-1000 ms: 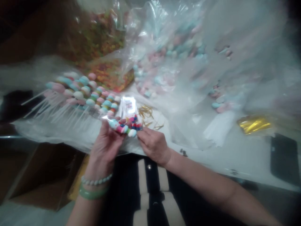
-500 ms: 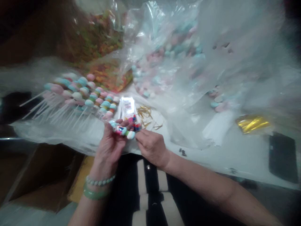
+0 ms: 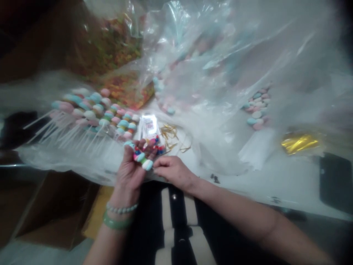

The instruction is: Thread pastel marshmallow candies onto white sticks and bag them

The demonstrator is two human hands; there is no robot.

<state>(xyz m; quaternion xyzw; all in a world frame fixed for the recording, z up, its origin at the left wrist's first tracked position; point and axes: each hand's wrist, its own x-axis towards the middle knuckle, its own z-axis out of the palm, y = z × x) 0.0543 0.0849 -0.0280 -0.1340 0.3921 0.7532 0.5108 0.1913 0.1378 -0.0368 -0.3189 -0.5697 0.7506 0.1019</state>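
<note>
Resting across the fingers and palm of my left hand (image 3: 131, 171) is a short candy skewer (image 3: 141, 158), threaded with pastel blue, white, green and pink marshmallow-like pieces. My left thumb presses against its upper end. My right hand (image 3: 173, 171) is pinched just off the white lower end; what its fingertips hold is too blurred to tell. Past my left fingers lie small red and blue pieces (image 3: 160, 149) beside a shiny clear packet (image 3: 149, 124). Loose gold twist ties (image 3: 169, 135) are scattered to the right of that packet.
Finished-looking skewers (image 3: 93, 112) with white sticks are stacked at left. Behind lie a bag of orange-green candies (image 3: 124, 81) and large clear plastic bags of pastel pieces (image 3: 257, 106). A gold bundle (image 3: 299, 143) and a dark phone-like slab (image 3: 335, 182) sit right. Open cardboard boxes (image 3: 55, 209) stand below left.
Both hands have shifted slightly left and down, with the skewer tilting further downward in my left hand. The clear plastic at the right now shows more pastel pieces.
</note>
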